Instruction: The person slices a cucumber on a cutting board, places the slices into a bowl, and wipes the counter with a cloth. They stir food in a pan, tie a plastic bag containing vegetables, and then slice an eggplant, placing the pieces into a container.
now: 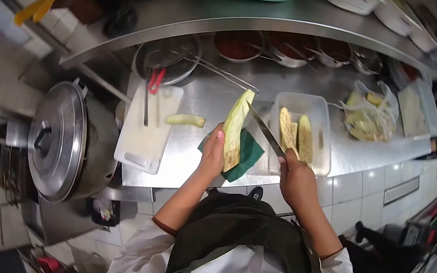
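Note:
My left hand (214, 152) is wrapped round a long, pale peeled eggplant (237, 125), held upright over the steel table, browned at its lower end. In my right hand (299, 181) is a knife (267, 133), its blade pointing up and left with the tip at the eggplant's upper right side. Beneath the eggplant lies a green cloth (250, 157). To the right, a clear plastic container (322, 155) holds several peeled pieces (305, 139). A pale green piece (186, 120) lies left of my left hand, by a white cutting board (142, 138).
A red-handled utensil (155, 81) rests across the board's top. A large lidded pot (57, 137) stands left. A bag of peelings (371, 114) sits right. Bowls of red food (237, 46) line the back, under a steel shelf (285, 22). Another person (390, 254) is at right.

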Action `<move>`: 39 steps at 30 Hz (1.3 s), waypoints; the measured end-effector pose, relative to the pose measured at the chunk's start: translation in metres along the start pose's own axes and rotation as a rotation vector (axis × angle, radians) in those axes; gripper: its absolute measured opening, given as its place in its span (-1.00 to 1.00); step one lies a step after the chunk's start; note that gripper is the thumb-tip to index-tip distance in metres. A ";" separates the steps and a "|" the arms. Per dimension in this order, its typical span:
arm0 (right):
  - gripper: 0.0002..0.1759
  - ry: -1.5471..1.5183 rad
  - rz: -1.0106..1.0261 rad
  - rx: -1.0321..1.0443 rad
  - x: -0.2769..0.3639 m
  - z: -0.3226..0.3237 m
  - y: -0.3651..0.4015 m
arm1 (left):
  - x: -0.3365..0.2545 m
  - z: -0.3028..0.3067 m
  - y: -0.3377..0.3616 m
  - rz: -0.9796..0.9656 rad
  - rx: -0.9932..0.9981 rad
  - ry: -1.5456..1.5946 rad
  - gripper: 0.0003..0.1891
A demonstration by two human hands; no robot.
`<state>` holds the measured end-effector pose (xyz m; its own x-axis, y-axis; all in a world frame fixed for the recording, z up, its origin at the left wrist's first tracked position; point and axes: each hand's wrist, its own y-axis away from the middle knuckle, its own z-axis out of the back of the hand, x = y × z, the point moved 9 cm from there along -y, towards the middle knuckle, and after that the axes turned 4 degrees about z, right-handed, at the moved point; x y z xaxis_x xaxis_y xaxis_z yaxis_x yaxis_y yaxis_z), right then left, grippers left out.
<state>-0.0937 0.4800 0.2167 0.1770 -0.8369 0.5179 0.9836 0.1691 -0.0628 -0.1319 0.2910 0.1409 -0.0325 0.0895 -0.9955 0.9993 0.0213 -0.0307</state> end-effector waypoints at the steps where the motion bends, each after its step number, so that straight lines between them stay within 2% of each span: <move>1: -0.82 0.033 -0.037 0.049 -0.007 -0.001 0.001 | 0.000 -0.009 0.001 -0.007 0.003 -0.019 -0.45; 4: -0.84 0.002 0.000 0.053 -0.026 -0.006 0.013 | 0.000 -0.024 0.002 -0.012 0.011 -0.049 -0.45; 8: -0.84 0.070 -0.089 0.126 -0.051 0.003 0.040 | -0.002 -0.029 -0.004 -0.019 0.030 -0.033 -0.46; 11: -0.84 0.011 -0.082 0.096 -0.033 0.030 0.043 | -0.005 -0.035 -0.003 -0.047 0.030 -0.085 -0.47; 13: -0.84 -0.002 -0.028 0.098 -0.022 0.030 0.037 | -0.009 -0.043 -0.003 -0.097 0.052 -0.136 -0.47; 16: -0.84 0.019 -0.021 0.129 -0.027 0.021 0.040 | -0.018 -0.051 0.000 -0.055 0.104 -0.080 -0.46; 19: -0.83 0.013 -0.006 0.125 -0.037 0.021 0.049 | -0.014 -0.042 -0.003 -0.052 0.055 -0.062 -0.45; 23: -0.82 -0.049 0.023 0.148 -0.013 0.033 0.049 | -0.019 -0.041 -0.007 -0.071 0.041 -0.070 -0.43; 26: -0.80 0.022 0.016 0.253 -0.016 0.013 0.044 | -0.028 -0.041 -0.011 -0.066 0.054 -0.088 -0.40; 28: -0.76 0.027 0.035 0.251 -0.025 0.009 0.049 | -0.035 -0.038 -0.015 -0.086 0.062 -0.115 -0.39; 31: -0.73 -0.007 0.009 0.238 -0.029 0.018 0.055 | -0.025 -0.031 -0.021 -0.050 0.114 -0.057 -0.41; 34: -0.74 0.029 0.040 0.251 -0.014 0.023 0.049 | -0.019 -0.032 -0.026 -0.070 0.092 -0.049 -0.41; 35: -0.71 0.025 0.031 0.323 -0.012 0.019 0.047 | -0.011 -0.030 -0.030 -0.045 0.083 -0.007 -0.42; 37: -0.70 0.037 0.024 0.323 -0.019 0.012 0.047 | 0.005 -0.022 -0.037 0.000 0.058 0.076 -0.42; 39: -0.72 0.050 0.027 0.300 -0.026 0.011 0.051 | -0.003 -0.026 -0.038 0.002 0.046 0.091 -0.43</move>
<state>-0.0489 0.5165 0.2097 0.2115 -0.8536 0.4761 0.9258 0.3311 0.1825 -0.1701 0.3158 0.1477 -0.0303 0.1794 -0.9833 0.9991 -0.0245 -0.0352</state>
